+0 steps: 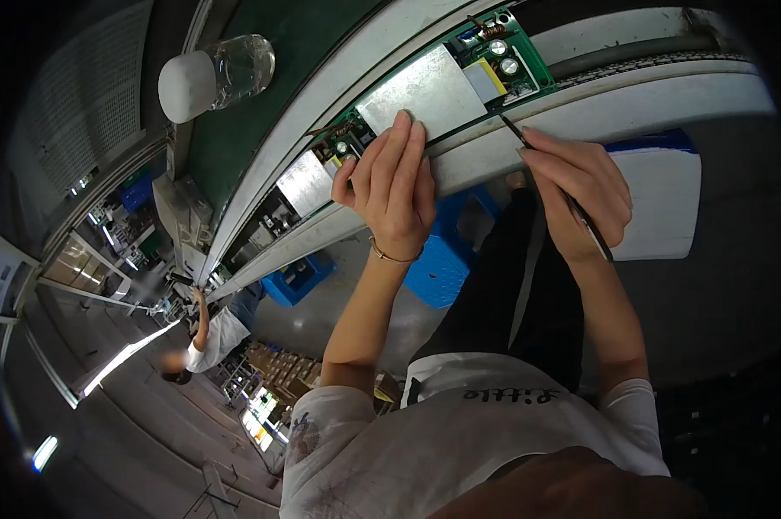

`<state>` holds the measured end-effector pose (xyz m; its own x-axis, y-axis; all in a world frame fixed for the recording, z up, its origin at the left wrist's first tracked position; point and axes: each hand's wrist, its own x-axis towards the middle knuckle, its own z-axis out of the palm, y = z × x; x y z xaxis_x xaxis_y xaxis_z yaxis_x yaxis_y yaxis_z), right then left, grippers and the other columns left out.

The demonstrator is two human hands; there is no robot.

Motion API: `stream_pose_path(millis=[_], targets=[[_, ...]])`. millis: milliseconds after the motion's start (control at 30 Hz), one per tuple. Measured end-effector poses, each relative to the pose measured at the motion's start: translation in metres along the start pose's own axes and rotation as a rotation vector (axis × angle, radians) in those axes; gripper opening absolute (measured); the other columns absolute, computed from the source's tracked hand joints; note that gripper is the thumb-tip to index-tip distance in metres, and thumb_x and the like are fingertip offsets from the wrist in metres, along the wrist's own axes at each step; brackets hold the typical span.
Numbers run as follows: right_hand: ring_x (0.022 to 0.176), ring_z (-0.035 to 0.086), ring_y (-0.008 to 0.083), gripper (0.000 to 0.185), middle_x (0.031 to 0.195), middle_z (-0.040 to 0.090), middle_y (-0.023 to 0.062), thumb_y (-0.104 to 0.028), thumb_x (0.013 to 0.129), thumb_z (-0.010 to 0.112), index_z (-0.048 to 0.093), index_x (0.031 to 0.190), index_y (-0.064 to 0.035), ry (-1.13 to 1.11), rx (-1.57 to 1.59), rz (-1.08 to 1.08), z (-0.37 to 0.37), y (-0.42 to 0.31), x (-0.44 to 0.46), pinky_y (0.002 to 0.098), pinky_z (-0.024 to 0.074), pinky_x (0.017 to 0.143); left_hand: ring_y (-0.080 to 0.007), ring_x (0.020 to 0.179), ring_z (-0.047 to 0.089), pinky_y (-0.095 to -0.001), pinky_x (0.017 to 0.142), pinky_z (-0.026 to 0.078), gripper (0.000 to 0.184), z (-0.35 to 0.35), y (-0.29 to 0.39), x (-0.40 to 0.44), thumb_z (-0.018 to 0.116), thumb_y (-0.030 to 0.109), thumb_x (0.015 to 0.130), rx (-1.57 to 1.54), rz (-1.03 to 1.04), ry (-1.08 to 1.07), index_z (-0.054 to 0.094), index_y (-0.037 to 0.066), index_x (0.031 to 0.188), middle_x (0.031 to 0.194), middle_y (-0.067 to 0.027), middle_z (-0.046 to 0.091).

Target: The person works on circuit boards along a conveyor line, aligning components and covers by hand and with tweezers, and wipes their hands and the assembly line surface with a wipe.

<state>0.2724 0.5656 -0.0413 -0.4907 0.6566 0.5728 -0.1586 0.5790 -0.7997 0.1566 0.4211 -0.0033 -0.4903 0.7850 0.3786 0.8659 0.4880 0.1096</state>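
My left hand rests its extended fingertips on the silver metal plate of a green circuit board lying in the conveyor rail. Its fingers are not wrapped round anything. My right hand is closed in a pen-like grip on slim dark tweezers. Their pointed tip reaches the near edge of the board, beside the plate; whether it touches is unclear. Capacitors, a yellow part and a copper coil stand at the board's right end.
Another board with a smaller silver plate sits further left along the rail. A clear bottle with a white cap stands beyond. Blue stools are below the rail, a white-topped one at right. A co-worker stands far left.
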Motion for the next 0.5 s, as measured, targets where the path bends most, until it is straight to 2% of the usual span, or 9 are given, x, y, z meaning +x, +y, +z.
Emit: stream_pose_path(millis=[100, 200, 267, 367, 433, 500], targets=[[0.076, 0.066, 0.0224, 0.022, 0.089, 0.069, 0.0146, 0.007, 0.068, 0.071, 0.065, 0.088, -0.0004, -0.07, -0.042, 0.036, -0.0035, -0.0067, -0.0002, 0.0274, 0.0522, 0.064, -0.0131, 0.103, 0.057, -0.0295, 0.098, 0.022, 0.031, 0.0002, 0.0017, 0.0004, 0.062, 0.01, 0.08, -0.001, -0.005, -0.01, 0.065, 0.008, 0.111, 0.116, -0.0027, 0.063], [0.076, 0.066, 0.0223, 0.022, 0.089, 0.069, 0.0146, 0.007, 0.068, 0.07, 0.065, 0.088, 0.0, -0.057, -0.048, 0.047, -0.0026, -0.0072, -0.0003, 0.0272, 0.052, 0.064, -0.0134, 0.104, 0.057, -0.0301, 0.099, 0.022, 0.031, 0.0001, 0.0027, 0.0, 0.062, 0.01, 0.08, -0.002, -0.013, -0.016, 0.065, 0.008, 0.111, 0.116, -0.003, 0.063], [0.076, 0.066, 0.0224, 0.021, 0.089, 0.069, 0.0148, 0.007, 0.068, 0.07, 0.065, 0.088, 0.0004, -0.057, -0.051, 0.048, -0.0025, -0.0069, 0.0011, 0.0274, 0.0522, 0.064, -0.0171, 0.105, 0.055, -0.0318, 0.1, 0.023, 0.036, -0.0001, 0.0036, 0.0003, 0.058, 0.004, 0.08, -0.006, 0.022, -0.028, 0.061, 0.005, 0.116, 0.12, -0.0082, 0.06], [0.076, 0.066, 0.0229, 0.021, 0.089, 0.069, 0.015, 0.007, 0.069, 0.07, 0.065, 0.088, 0.001, -0.054, -0.059, 0.054, -0.0025, -0.0075, 0.0021, 0.0279, 0.0524, 0.065, -0.0134, 0.104, 0.057, -0.0305, 0.099, 0.021, 0.031, 0.0006, 0.0062, 0.0016, 0.062, 0.01, 0.08, -0.001, -0.02, -0.02, 0.065, 0.008, 0.111, 0.116, -0.0035, 0.063], [0.076, 0.066, 0.0232, 0.021, 0.089, 0.069, 0.0151, 0.007, 0.069, 0.07, 0.065, 0.088, 0.0011, -0.051, -0.06, 0.06, -0.0002, -0.0057, 0.001, 0.0282, 0.0526, 0.065, -0.0133, 0.104, 0.057, -0.0305, 0.1, 0.021, 0.031, 0.0006, 0.007, 0.0022, 0.063, 0.009, 0.079, 0.001, -0.021, -0.022, 0.065, 0.008, 0.11, 0.116, -0.0037, 0.062], [0.07, 0.064, 0.0179, 0.018, 0.086, 0.07, 0.0082, -0.002, 0.07, 0.069, 0.068, 0.088, -0.0055, 0.041, -0.098, 0.023, 0.0047, -0.0011, -0.0024, 0.0235, 0.0485, 0.056, -0.0132, 0.104, 0.057, -0.0306, 0.1, 0.021, 0.031, 0.0003, 0.0066, 0.002, 0.063, 0.009, 0.079, 0.003, -0.023, -0.025, 0.065, 0.008, 0.11, 0.116, -0.0038, 0.062]])
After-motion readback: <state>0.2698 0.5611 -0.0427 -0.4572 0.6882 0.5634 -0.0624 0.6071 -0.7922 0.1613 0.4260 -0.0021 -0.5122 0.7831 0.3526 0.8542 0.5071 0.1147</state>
